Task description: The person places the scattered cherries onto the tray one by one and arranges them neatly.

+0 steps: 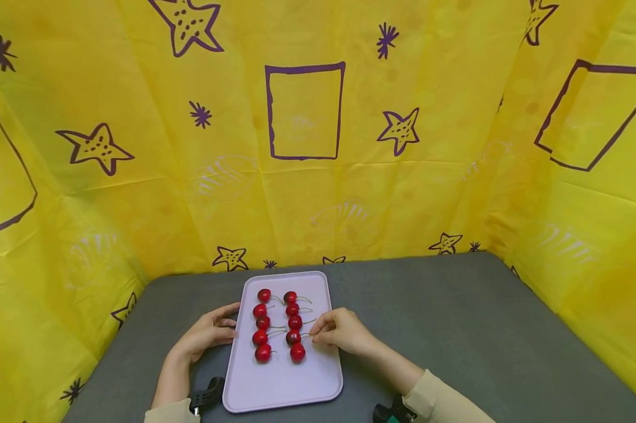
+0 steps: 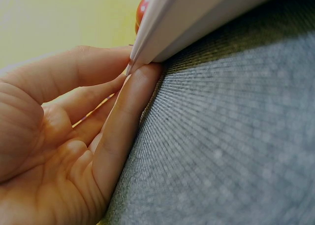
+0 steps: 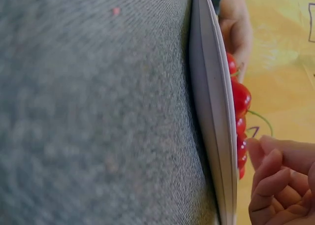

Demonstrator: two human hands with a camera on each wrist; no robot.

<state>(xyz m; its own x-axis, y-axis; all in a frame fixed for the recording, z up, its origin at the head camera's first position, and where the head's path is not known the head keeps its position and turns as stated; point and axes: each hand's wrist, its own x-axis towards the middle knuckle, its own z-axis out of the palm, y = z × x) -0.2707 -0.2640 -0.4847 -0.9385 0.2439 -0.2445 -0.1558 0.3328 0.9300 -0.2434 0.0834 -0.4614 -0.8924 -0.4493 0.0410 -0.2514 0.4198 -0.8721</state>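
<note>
A pale lilac tray (image 1: 281, 385) carries two columns of red cherries with green stems. My left hand (image 1: 208, 332) rests at the tray's left edge, its fingers spread. In the left wrist view the thumb (image 2: 98, 62) touches the rim, and another finger (image 2: 125, 107) lies low along the dark surface, its tip against the tray's side. Over the tray's right side, my right hand (image 1: 344, 332) holds thumb and index finger together at the stem beside a lower cherry (image 1: 293, 336) of the right column. The right wrist view shows a stem (image 3: 264, 119) curving up to those fingertips.
The tray lies on a dark grey table (image 1: 429, 329). Yellow cloth (image 1: 307, 200) with purple starfish drawings hangs behind it and along both sides. Black bands sit near both wrists, the left one (image 1: 207, 396) close to the tray's lower left edge.
</note>
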